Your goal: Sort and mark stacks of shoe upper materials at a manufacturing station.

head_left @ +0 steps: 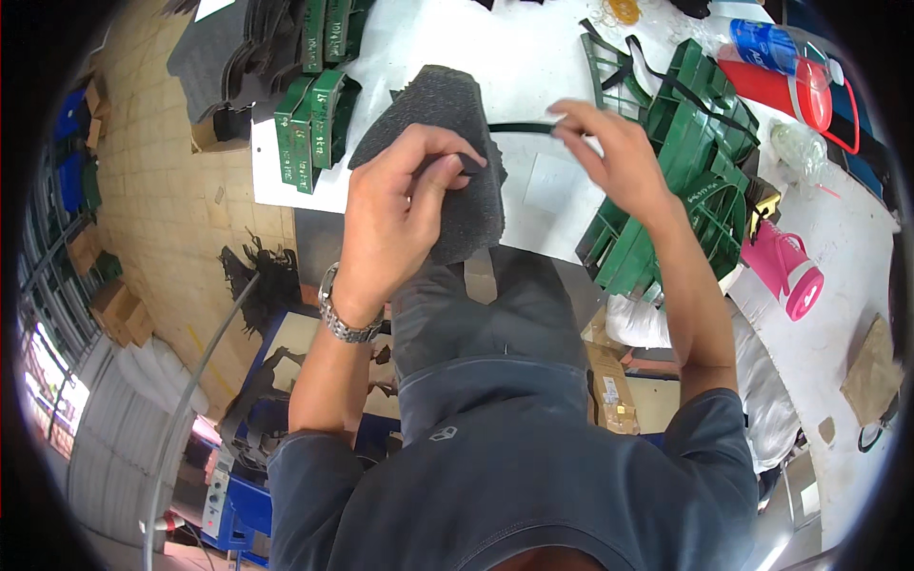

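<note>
A dark grey foam piece [471, 214], thick and angular, lies at the white table's near edge in front of me. My left hand [405, 190] is over it, thumb and forefinger pinched on a small dark bit, seemingly part of the strip or of the foam. From the foam's right side a narrow black strip [522, 127] runs out to the right. Its far end is between the thumb and fingers of my right hand [609, 157]. How the strip joins the foam is hidden by my left hand.
Green moulds [671, 143] with black straps are stacked on the right, more green blocks [309, 133] on the left beside grey foam sheets [224, 62]. A blue-labelled bottle [762, 46], a red container [809, 90] and a pink flask [785, 266] stand at the right.
</note>
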`<state>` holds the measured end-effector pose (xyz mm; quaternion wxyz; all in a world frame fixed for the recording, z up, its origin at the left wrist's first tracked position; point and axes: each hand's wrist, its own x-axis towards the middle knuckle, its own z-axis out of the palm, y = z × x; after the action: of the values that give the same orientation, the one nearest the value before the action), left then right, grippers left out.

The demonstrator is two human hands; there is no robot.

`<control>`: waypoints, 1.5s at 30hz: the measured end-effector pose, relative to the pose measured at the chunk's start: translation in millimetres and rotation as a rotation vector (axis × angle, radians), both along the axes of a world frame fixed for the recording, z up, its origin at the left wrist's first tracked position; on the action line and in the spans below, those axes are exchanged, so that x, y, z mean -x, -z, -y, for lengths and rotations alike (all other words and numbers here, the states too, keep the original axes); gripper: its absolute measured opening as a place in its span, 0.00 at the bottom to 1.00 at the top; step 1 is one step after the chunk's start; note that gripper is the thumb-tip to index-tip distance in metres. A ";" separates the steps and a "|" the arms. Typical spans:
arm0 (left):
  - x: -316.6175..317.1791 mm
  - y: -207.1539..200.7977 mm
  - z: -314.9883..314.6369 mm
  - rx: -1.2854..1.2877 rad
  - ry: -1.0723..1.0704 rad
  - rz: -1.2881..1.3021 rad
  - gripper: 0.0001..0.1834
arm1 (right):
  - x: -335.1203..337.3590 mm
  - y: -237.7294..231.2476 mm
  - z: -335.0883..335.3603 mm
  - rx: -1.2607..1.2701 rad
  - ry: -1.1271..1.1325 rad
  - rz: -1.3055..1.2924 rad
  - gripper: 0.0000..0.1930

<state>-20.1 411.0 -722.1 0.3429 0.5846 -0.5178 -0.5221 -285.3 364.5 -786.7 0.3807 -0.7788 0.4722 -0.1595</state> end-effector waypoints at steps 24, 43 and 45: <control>-41.0 0.7 -0.4 0.222 0.343 -0.097 0.02 | -0.3 -45.8 -28.4 -0.434 0.731 0.629 0.16; -75.7 5.9 -32.4 0.462 0.162 -0.013 0.08 | -88.0 -65.1 -2.5 -0.155 0.224 0.341 0.14; -76.7 6.2 -32.7 0.471 0.174 0.026 0.08 | -92.6 -65.1 -4.6 -0.133 0.254 0.346 0.15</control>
<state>56.6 443.7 -728.2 0.4169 0.4485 -0.6777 -0.4071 -192.6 369.1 -721.6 0.4831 -0.6474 0.5039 -0.3059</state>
